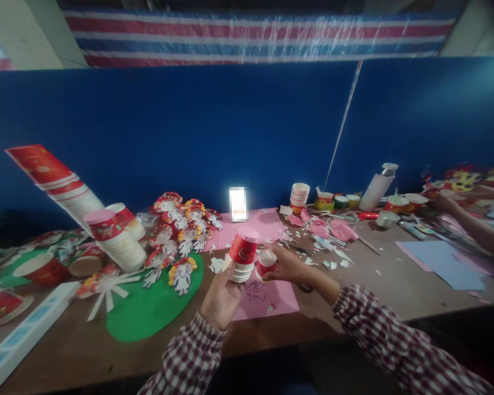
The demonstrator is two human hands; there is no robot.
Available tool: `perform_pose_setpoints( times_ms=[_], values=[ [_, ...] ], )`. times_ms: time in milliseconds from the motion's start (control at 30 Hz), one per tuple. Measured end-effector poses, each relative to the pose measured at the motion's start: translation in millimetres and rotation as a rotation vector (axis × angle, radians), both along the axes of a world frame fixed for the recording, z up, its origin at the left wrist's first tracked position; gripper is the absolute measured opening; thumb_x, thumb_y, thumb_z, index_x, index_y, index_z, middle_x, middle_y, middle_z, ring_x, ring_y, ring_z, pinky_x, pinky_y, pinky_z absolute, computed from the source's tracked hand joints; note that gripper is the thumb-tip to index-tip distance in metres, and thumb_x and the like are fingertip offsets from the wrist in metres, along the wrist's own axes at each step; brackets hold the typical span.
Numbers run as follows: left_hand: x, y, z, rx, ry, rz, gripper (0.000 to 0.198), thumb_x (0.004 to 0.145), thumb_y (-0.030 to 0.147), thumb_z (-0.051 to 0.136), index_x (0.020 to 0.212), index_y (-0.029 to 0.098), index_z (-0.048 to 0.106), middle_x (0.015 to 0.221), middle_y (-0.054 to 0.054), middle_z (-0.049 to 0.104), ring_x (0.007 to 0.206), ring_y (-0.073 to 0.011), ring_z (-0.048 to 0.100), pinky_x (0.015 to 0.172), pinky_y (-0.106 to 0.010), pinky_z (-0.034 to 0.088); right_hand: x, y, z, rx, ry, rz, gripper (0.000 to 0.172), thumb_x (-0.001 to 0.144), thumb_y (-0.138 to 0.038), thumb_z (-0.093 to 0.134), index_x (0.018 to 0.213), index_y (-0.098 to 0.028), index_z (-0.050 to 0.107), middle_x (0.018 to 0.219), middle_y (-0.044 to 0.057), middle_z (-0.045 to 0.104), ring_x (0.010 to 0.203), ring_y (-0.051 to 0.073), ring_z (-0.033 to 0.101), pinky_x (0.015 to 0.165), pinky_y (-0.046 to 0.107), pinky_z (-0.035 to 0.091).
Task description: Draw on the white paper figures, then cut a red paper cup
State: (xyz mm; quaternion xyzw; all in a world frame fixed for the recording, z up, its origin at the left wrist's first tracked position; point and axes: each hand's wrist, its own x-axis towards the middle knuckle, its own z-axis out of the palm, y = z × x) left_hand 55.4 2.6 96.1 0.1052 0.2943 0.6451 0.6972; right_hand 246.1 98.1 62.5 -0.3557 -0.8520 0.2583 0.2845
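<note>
My left hand (223,298) is wrapped round a short stack of red paper cups (243,253), held upside down with their white rims low. Close on its right, my right hand (290,267) grips a single red paper cup (267,263), whose pale round end faces me. Both are held above a pink sheet (286,299) with dark handwriting on it. Just left of the hands lies a green paper oval (140,318), with several paper figure cut-outs (183,276) piled at its far edge.
Tall leaning cup stacks (119,247) stand at the left, near a long white box (33,334). White paper scraps (341,255) litter the table. At the back stand a bright screen (237,204) and a flask (376,186). Another person's arm (463,214) reaches in at right.
</note>
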Motion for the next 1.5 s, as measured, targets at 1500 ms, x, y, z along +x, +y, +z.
perform_pose_setpoints(
  times_ms=[1500],
  values=[
    [-84.9,-10.1,-94.5,-0.574,0.071,0.036,0.065,0.073,0.012,0.064,0.131,0.032,0.043,0.071,0.001,0.068,0.066,-0.0151,0.067,0.062,-0.025,0.053,-7.7,207.0,-32.3,0.017,-0.061,-0.957,0.066,0.077,-0.032,0.060,0.129,-0.002,0.034,0.119,0.026,0.049,0.109,0.033,0.052,0.087,0.040,0.041]
  ],
)
